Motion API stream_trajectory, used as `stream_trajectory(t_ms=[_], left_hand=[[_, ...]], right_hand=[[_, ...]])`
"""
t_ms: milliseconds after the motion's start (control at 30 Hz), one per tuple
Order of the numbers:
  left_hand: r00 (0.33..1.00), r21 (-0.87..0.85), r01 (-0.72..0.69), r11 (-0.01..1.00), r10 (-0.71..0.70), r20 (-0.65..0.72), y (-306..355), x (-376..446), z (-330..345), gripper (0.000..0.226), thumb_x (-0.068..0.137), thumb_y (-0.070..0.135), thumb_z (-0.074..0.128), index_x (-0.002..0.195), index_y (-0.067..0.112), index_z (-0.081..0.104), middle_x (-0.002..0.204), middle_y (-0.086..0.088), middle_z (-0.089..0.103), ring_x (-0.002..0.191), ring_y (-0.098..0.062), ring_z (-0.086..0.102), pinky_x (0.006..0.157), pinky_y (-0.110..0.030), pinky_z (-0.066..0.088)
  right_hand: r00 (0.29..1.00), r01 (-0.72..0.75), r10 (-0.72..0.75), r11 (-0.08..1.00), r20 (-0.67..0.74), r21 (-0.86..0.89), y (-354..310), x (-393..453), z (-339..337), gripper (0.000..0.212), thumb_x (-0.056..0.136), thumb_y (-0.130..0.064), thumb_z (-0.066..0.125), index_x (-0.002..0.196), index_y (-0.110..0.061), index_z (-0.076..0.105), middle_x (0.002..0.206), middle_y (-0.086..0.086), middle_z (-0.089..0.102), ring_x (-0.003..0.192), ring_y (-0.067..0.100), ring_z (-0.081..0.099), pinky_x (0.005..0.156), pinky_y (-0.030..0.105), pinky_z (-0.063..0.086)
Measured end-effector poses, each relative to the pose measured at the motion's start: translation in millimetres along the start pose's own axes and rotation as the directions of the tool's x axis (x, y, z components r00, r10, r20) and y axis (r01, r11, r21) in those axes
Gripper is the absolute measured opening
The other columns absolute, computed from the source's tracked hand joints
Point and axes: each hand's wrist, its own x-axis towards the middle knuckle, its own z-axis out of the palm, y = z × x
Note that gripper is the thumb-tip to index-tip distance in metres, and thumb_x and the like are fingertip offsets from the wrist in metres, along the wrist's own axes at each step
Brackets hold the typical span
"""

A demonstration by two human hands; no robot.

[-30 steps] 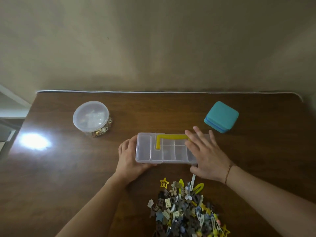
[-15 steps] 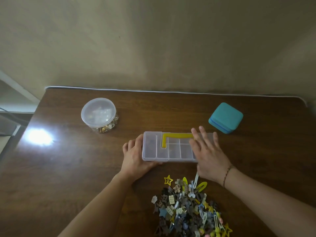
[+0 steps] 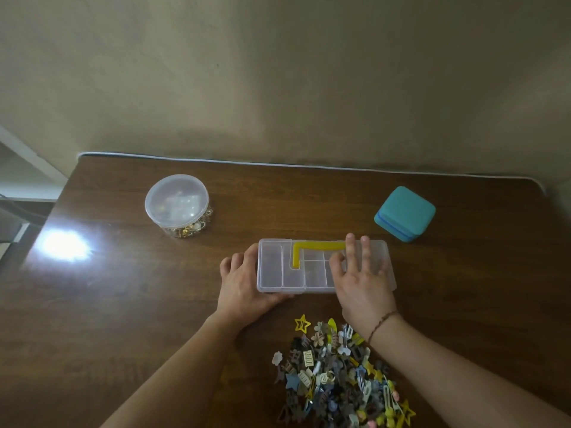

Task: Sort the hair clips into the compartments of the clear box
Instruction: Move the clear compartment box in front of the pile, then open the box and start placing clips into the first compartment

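We see the clear box [image 3: 296,268] lying flat near the middle of the wooden table [image 3: 123,304], lid closed, with a yellow handle [image 3: 309,247] along its far edge. The dividers show through the lid, and we see no clips in the compartments that show.

The left hand [image 3: 244,284] grips the box at its left end: the fingers curl round the short side and the thumb lies along the near edge. The right hand [image 3: 361,279] rests on top of the right half of the lid, with its fingers [image 3: 366,257] straight and spread wide, the tips reaching the far edge beside the handle. A thin cord bracelet [image 3: 381,324] circles the right wrist.

The hair clips [image 3: 336,372] lie in 1 loose pile on the table, near the box on the side toward us and just below the right wrist. A yellow star clip [image 3: 302,323] sits at the pile's far left edge.

A round clear tub [image 3: 176,205] with its lid on stands far left of the box. A teal square case [image 3: 404,213] sits far right, apart from the box.
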Motion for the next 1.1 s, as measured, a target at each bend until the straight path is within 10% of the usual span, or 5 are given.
stream_trajectory(t_ms=[433, 567, 733, 900, 1100], left_hand=[[0.998, -0.023, -0.023, 0.999, 0.024, 0.052, -1.3, -0.5, -3.5, 0.109, 0.055, 0.09, 0.058, 0.143, 0.029, 0.033, 0.136, 0.016, 0.042, 0.123, -0.009, 0.036, 0.11, -0.034, 0.013], [0.999, -0.031, -0.021, 0.999, 0.023, 0.048, -3.9, 0.3, -3.7, 0.107, 0.054, 0.087, 0.062, 0.141, 0.032, 0.033, 0.138, 0.014, 0.041, 0.128, -0.009, 0.032, 0.111, -0.035, 0.012], [0.999, -0.04, 0.021, 0.999, -0.019, 0.037, -4.1, 0.2, -1.6, 0.108, 0.052, 0.085, 0.066, 0.14, 0.033, 0.03, 0.137, 0.013, 0.042, 0.131, -0.012, 0.028, 0.115, -0.042, 0.013], [1.0, -0.035, -0.003, 0.999, 0.004, 0.009, -6.3, 0.2, 2.6, 0.108, 0.054, 0.085, 0.064, 0.14, 0.03, 0.032, 0.138, 0.01, 0.044, 0.133, -0.015, 0.03, 0.115, -0.046, 0.013], [0.998, 0.017, -0.051, 0.999, 0.052, -0.035, -14.2, -0.7, 10.1, 0.114, 0.049, 0.088, 0.064, 0.14, 0.028, 0.035, 0.136, 0.014, 0.043, 0.131, -0.012, 0.032, 0.114, -0.042, 0.015]], right_hand=[[0.989, 0.08, -0.088, 0.995, 0.122, 0.067, 24.6, -10.9, -38.6, 0.08, 0.088, -0.022, 0.061, 0.148, -0.026, 0.009, 0.162, 0.007, -0.002, 0.148, 0.033, 0.004, 0.116, 0.052, 0.025], [0.981, 0.192, -0.196, 0.967, 0.012, 0.165, 70.0, -4.3, -73.1, 0.053, 0.093, -0.037, 0.051, 0.142, -0.039, 0.031, 0.136, -0.011, 0.051, 0.116, 0.008, 0.054, 0.089, 0.029, 0.052], [0.9, 0.139, 0.074, 0.884, -0.429, 0.446, 101.7, 46.9, -40.4, 0.031, 0.091, -0.035, 0.057, 0.12, -0.023, 0.056, 0.109, -0.006, 0.056, 0.101, 0.014, 0.052, 0.079, 0.03, 0.044], [0.875, 0.116, 0.286, 0.658, -0.389, 0.744, 90.6, 86.8, 0.5, 0.045, 0.089, -0.015, 0.065, 0.132, -0.018, 0.051, 0.132, 0.003, 0.049, 0.087, 0.003, 0.05, 0.074, 0.0, 0.034], [0.862, 0.028, 0.404, 0.565, -0.307, 0.824, 85.6, 68.5, 16.3, 0.038, 0.091, -0.022, 0.063, 0.129, -0.021, 0.056, 0.12, 0.006, 0.062, 0.111, 0.018, 0.057, 0.094, 0.037, 0.049]])
